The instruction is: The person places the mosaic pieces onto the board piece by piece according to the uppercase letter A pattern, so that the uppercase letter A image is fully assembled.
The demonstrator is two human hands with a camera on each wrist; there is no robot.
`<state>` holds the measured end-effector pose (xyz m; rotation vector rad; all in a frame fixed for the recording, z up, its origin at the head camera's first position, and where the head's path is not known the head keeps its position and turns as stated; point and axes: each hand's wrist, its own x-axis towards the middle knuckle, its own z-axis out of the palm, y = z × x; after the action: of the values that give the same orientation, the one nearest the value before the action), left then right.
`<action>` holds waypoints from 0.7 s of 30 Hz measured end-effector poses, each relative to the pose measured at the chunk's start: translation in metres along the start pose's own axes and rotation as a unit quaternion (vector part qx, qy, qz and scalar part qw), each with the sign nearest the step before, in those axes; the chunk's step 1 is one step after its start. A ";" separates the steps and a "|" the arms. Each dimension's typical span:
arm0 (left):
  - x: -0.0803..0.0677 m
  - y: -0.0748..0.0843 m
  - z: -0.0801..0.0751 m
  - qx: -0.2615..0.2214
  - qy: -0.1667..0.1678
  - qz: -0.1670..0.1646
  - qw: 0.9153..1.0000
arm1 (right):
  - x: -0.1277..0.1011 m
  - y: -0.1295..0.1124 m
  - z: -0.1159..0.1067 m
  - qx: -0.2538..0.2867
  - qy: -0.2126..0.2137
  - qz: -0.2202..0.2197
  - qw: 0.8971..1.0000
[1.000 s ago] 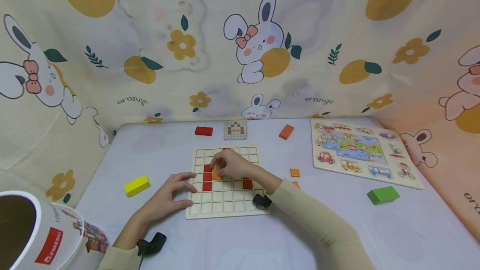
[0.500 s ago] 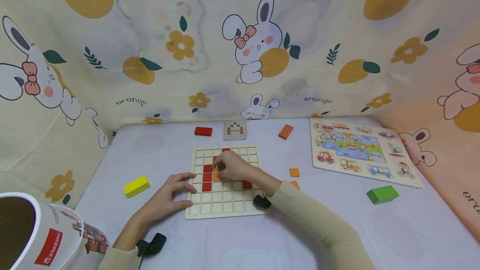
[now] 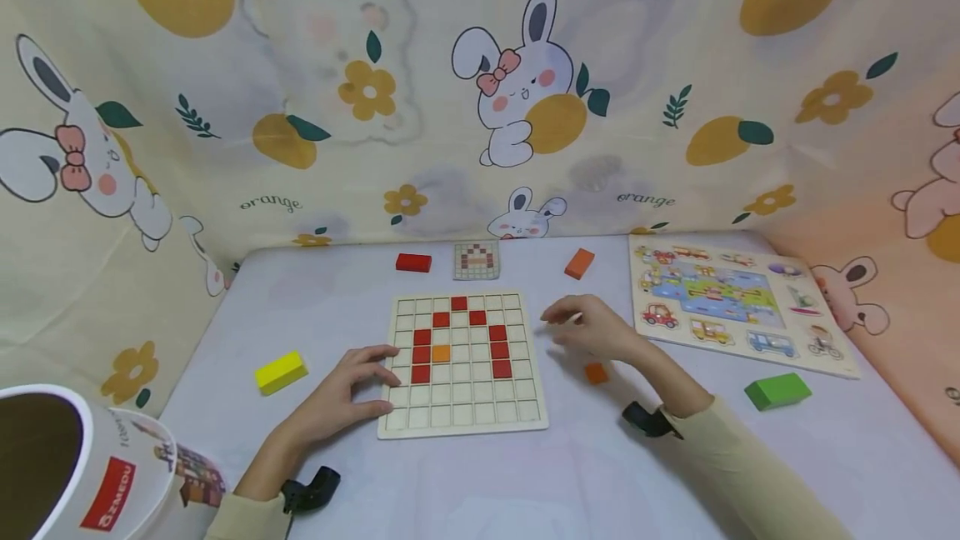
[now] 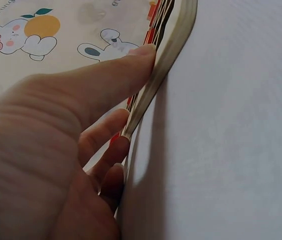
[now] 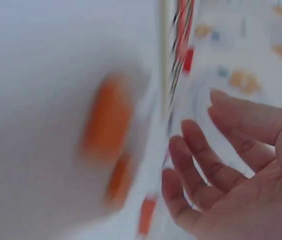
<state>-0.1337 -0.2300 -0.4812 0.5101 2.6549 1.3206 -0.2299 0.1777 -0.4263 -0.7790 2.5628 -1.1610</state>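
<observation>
Orange tile [image 3: 596, 372] under right hand [image 3: 592, 330]

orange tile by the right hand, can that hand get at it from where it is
Probably yes. The right hand hovers open, holding nothing, just above the small orange tile lying loose on the table beside the grid board. Nothing lies between them. The left hand rests on the board's far edge, out of the way.
</observation>
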 end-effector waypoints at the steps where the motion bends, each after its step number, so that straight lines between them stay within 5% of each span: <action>1: 0.000 0.000 0.000 0.001 0.000 0.000 1.000 | -0.008 0.009 -0.007 0.003 0.006 0.006 1.000; 8: 0.001 -0.003 0.002 0.005 -0.002 -0.007 1.000 | -0.040 0.046 -0.031 0.027 -0.001 0.038 0.999; 21: 0.001 -0.003 0.002 -0.002 -0.002 -0.006 1.000 | -0.041 0.045 -0.028 0.000 -0.021 0.028 0.999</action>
<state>-0.1348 -0.2299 -0.4845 0.4960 2.6467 1.3200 -0.2238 0.2421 -0.4421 -0.7195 2.5347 -1.1158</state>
